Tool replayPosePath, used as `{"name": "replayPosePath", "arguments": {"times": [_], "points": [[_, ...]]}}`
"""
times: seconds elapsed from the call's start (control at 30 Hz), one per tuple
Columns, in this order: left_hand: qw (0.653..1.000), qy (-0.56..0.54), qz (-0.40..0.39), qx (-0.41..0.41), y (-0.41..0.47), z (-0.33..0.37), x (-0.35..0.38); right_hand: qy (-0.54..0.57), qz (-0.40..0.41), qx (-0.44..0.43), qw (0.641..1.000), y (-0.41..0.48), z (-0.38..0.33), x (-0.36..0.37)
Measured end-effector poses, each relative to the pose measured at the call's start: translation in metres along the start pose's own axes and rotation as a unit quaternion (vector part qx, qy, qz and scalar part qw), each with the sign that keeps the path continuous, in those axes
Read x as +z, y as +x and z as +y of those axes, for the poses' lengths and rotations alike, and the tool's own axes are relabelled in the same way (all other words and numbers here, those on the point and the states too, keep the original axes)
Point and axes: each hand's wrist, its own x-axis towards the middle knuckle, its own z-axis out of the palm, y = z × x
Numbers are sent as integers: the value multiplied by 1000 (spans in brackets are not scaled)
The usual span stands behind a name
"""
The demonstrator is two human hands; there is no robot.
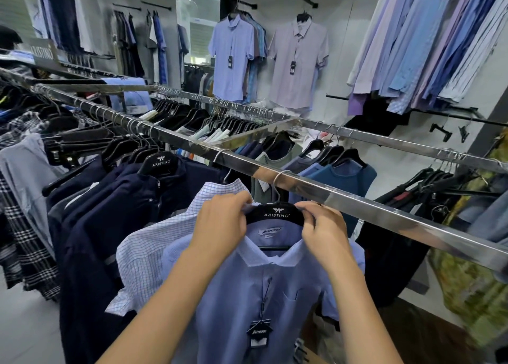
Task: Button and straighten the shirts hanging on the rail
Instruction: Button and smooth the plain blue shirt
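Beside blue shirt, checked shirt, navy jackets.

Blue short-sleeve shirt is hanging on a black hanger from the steel rail, front facing the camera, collar lying flat, placket apparently buttoned, tag dangling. White checked shirt is hanging just left, touching it.

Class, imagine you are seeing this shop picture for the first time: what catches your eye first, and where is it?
Front and centre, the left hand and right hand grip the two ends of a black hanger carrying a light blue shirt. Just behind them a shiny metal rail cuts diagonally across the view. On the far wall a pale blue display shirt and a lilac display shirt hang facing out.
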Motion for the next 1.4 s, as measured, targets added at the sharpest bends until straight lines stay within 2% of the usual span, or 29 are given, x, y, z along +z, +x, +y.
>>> {"name": "replayPosePath", "arguments": {"times": [0.07,0.2,0.27,0.37,0.5,0.63,0.7,0.8,0.97,1.07,1.17,1.3,1.4], "points": [[1000,-5,4,-4,2,7,-2,-6,3,-8,1000,-2,-7,3],[995,31,-92,-1,-1,16,1,-7,-26,-11,1000,-10,-9,9],[990,-37,-135,-4,-1,13,5,7,-40,-23,999,-10,-6,6],[975,-153,-160,-5,9,13,8,69,-57,-34,995,-3,-12,-2],[975,-184,-126,19,11,12,13,131,-138,-41,981,5,-12,-7],[957,-271,-94,-47,5,8,18,158,-116,-5,981,8,-7,-5],[942,-316,-84,-77,6,12,18,164,-122,-15,979,9,-7,-5],[947,-302,-77,-80,7,17,19,177,-124,-19,976,9,-7,-4],[976,-210,-7,-64,-3,15,23,165,-29,43,985,-2,-5,2],[973,-193,79,-94,-20,11,31,174,46,74,981,-13,-3,11],[976,-116,163,-91,-31,11,39,150,124,52,980,-23,-1,21],[978,-49,190,-71,-39,11,39,109,184,37,976,-33,6,24],[978,-52,173,-105,-46,12,44,50,213,69,973,-40,9,24]]}}
